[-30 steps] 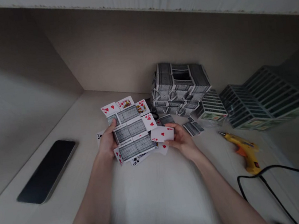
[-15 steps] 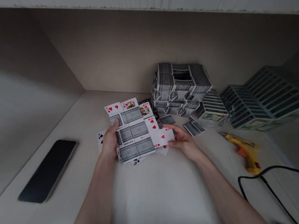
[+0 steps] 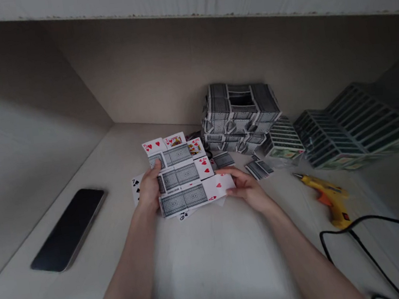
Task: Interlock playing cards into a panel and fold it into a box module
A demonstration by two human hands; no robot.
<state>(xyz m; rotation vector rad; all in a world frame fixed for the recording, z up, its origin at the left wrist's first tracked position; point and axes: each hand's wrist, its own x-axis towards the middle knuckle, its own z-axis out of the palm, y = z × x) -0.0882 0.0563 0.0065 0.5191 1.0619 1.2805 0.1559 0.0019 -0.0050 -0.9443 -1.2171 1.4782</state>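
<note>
My left hand [image 3: 150, 188] is closed on the left edge of a panel of joined playing cards [image 3: 186, 175], thumb on top. Rows of grey patterned card backs make up most of the panel, and face-up hearts show along its far and right edges. At the panel's near right corner, my right hand [image 3: 247, 190] pinches a playing card, the ace of hearts [image 3: 219, 185], lying against the end of the nearest row. Under the panel, a seven of spades [image 3: 136, 187] and other loose cards stick out partly.
Behind stands a box-like structure of folded cards [image 3: 240, 110]. Striped card structures [image 3: 358, 123] fill the right side. A yellow glue gun [image 3: 329, 198] with a black cord [image 3: 373, 217] lies at right, a black phone [image 3: 69, 229] at left. A shelf edge [image 3: 181, 12] hangs overhead.
My right hand has brought the ace of hearts down into line with the panel's nearest row. My left hand keeps its hold; the whole view has shifted slightly.
</note>
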